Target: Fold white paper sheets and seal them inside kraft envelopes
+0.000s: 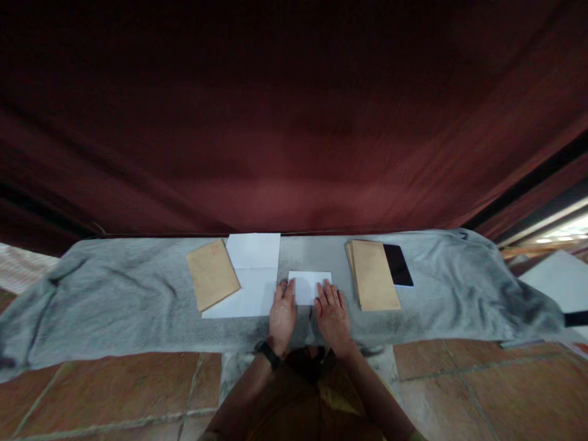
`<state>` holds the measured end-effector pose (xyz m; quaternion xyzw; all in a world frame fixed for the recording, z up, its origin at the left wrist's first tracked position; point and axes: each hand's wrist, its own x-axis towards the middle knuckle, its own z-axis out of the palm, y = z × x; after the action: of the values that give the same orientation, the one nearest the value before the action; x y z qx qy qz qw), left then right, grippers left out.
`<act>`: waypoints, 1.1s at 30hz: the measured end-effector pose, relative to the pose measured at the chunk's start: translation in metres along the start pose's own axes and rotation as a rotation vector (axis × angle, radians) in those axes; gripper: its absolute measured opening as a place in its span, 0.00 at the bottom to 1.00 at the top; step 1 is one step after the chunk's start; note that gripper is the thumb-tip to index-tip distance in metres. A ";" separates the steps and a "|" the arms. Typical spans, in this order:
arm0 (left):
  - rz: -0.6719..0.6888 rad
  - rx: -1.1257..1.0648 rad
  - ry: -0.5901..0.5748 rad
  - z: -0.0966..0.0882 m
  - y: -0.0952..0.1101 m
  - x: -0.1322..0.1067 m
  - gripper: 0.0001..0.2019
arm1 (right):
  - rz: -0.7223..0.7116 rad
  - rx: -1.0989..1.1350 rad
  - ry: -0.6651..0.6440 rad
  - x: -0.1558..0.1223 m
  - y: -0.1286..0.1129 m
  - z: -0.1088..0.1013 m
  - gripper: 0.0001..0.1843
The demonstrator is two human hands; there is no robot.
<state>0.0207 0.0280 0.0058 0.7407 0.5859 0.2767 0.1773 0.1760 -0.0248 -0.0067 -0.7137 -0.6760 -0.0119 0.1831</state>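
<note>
A small folded white paper (309, 283) lies on the grey cloth (138, 294) in front of me. My left hand (282, 315) rests flat with its fingers stretched onto the paper's left edge. My right hand (331, 313) lies flat too, fingertips pressing on the paper's lower right edge. Neither hand grips anything. A black band is on my left wrist.
A brown envelope (212, 274) lies on a stack of white sheets (252, 269) to the left. A pile of brown envelopes (373, 274) and a black phone (397, 264) lie to the right. A dark red curtain (294, 122) hangs behind. Tiled floor (482, 386) lies below.
</note>
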 end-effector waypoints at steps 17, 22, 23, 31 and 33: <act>0.392 0.069 -0.224 0.030 0.057 0.000 0.28 | -0.126 -0.086 0.003 -0.007 0.008 0.009 0.34; 0.339 0.146 -0.246 0.032 0.039 0.006 0.30 | -0.093 -0.088 -0.021 -0.003 0.009 0.009 0.33; 0.343 0.180 -0.230 0.031 0.033 0.007 0.30 | -0.078 -0.083 -0.018 -0.002 0.009 0.009 0.32; 0.281 0.388 -0.102 0.025 0.009 0.006 0.30 | -0.016 -0.042 0.003 0.005 0.023 0.005 0.28; 0.271 0.401 -0.096 0.025 0.010 0.005 0.31 | -0.007 -0.040 -0.007 0.008 0.030 0.003 0.28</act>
<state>0.0449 0.0322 -0.0071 0.8452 0.5154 0.1406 0.0154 0.2050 -0.0165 -0.0147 -0.7150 -0.6786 -0.0235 0.1664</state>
